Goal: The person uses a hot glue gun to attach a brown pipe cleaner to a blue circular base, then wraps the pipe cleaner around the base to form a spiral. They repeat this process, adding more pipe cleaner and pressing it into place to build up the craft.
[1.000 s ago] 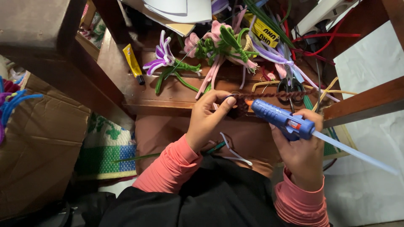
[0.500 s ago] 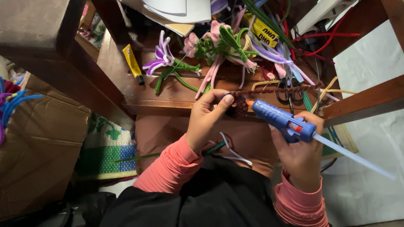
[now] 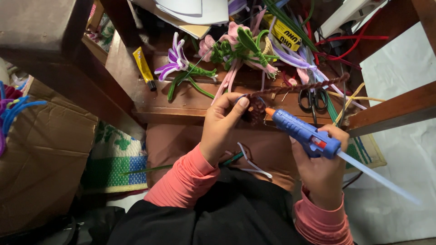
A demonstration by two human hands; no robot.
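- left hand [image 3: 222, 129] is closed in a pinch: thumb on top and fingers curled under, holding a brown pipe cleaner coil [image 3: 255, 111] at the front edge of the wooden table [image 3: 181, 106].
- the coil sits at the centre of the view, just at 3 o'clock from the left thumb, and its long twisted tail runs up toward 2 o'clock over the clutter.
- right hand [image 3: 322, 170] is wrapped fully around the grip of a blue hot glue gun [image 3: 302, 131]; i cannot tell if a finger presses the trigger.
- the orange nozzle of the gun points to 10 o'clock and is just beside the coil, maybe touching it; a clear glue stick [image 3: 377, 177] comes out of the back toward 4 o'clock.
- i judge the coil is very light and soft, with fuzzy fibres over a thin wire, so it bends easily and keeps its shape; better to hold it at the side away from the nozzle, with gentle pressure, because hard squeezing can flatten the turns and fresh glue there would be hot.
- scissors [image 3: 313, 97] lie at 1 o'clock from the coil.
- a purple pipe cleaner flower [image 3: 175, 61] and a yellow glue tube [image 3: 144, 68] lie toward 10 o'clock.
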